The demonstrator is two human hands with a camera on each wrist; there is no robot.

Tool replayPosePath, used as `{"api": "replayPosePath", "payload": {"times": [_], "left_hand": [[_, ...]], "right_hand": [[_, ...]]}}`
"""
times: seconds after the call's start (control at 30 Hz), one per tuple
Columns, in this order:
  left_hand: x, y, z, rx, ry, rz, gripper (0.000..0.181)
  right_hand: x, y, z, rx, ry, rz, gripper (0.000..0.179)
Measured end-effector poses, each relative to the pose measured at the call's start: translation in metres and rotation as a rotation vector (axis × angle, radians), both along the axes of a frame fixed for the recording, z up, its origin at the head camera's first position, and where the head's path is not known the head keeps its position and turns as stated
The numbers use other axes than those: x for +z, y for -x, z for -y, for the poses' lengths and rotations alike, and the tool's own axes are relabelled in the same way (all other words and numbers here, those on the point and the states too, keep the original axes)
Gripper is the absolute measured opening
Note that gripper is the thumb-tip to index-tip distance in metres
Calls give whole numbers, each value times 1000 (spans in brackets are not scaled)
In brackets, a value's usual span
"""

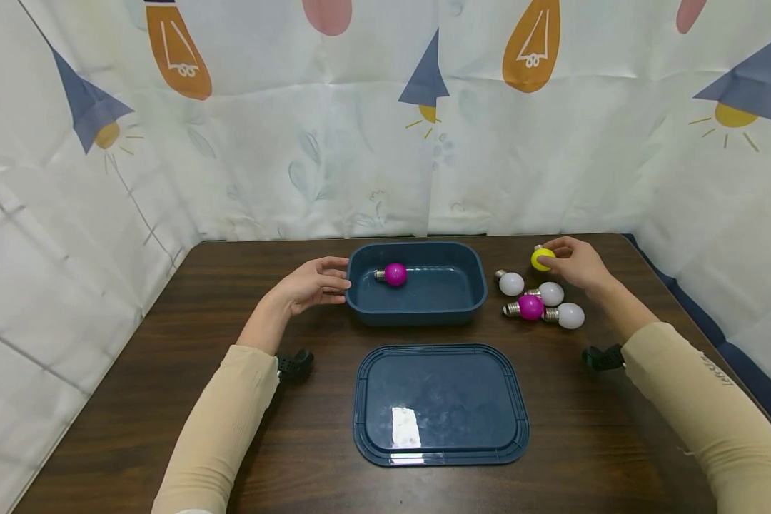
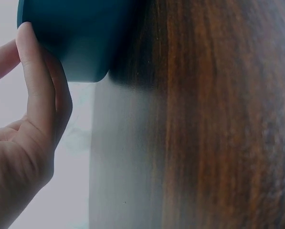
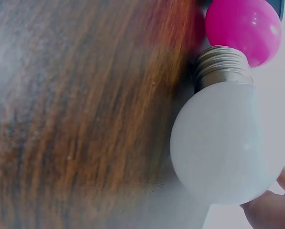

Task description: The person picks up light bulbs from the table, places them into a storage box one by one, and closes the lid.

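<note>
My right hand [image 1: 572, 263] pinches a yellow light bulb [image 1: 542, 258] between thumb and fingers, at the back right of the table. Just in front of it lie three white bulbs, one of them a white bulb [image 1: 571, 315] at the right, along with a magenta bulb [image 1: 530, 307]. In the right wrist view a white bulb [image 3: 223, 148] hides most of that hand. My left hand [image 1: 315, 284] touches the left end of a dark blue box [image 1: 417, 318] with its fingertips [image 2: 26, 36]. Inside the box lies another magenta bulb [image 1: 395, 274], its metal base pointing left.
A flat dark blue lid [image 1: 440, 400] lies on the brown wooden table [image 1: 295, 442], in front of the box. Behind the table's far edge hangs a white curtain [image 1: 373, 164] with printed lamps. Dark bands sit near both wrists.
</note>
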State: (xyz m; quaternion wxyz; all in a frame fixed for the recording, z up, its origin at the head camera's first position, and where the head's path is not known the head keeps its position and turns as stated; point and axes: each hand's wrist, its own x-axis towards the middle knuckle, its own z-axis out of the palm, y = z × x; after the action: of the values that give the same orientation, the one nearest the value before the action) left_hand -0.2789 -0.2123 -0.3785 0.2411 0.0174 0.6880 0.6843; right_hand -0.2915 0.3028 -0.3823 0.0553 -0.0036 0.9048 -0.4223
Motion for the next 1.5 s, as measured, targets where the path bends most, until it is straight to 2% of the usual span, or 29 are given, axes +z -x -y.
{"api": "replayPosePath", "payload": {"times": [0.33,0.73,1.0,1.5], "left_hand": [[-1,1,-1,9,6,-4,65],[-3,2,1,-23,-5,-9,68],[-3,3,1,-5,-8,-4,65],[-4,3,1,-8,-29,1,64]], "right_hand": [[12,-1,5,39,8,-29,58],[25,-2,10,64,9,-26,62],[37,-2,17,91,-5,-42,62],[47,-6,41,118,90,-85,54]]}}
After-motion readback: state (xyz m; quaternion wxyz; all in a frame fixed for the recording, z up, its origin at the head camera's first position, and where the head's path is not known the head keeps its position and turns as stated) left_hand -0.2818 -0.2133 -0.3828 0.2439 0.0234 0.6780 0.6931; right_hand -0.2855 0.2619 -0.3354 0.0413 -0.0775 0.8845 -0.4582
